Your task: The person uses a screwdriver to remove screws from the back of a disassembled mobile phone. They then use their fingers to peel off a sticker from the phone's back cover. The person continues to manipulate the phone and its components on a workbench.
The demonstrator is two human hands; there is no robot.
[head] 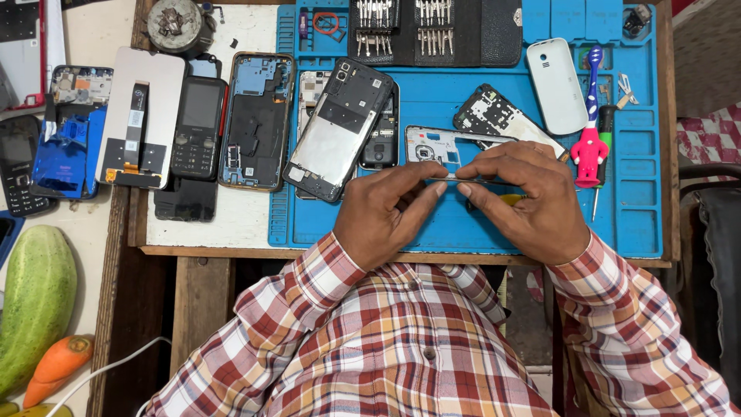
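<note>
Both hands meet over the blue mat (pixel 463 100). The left hand (pixel 384 215) and right hand (pixel 525 202) pinch a thin metal piece (pixel 451 177) between their fingertips, one at each end, just below a pale phone frame (pixel 434 144) lying on the mat. What the thin piece is stays hard to tell; fingers cover most of it. A yellow tool (pixel 509 198) peeks from under the right hand. The frame is flat, rectangular, with cutouts; the mat looks rubbery and ridged.
</note>
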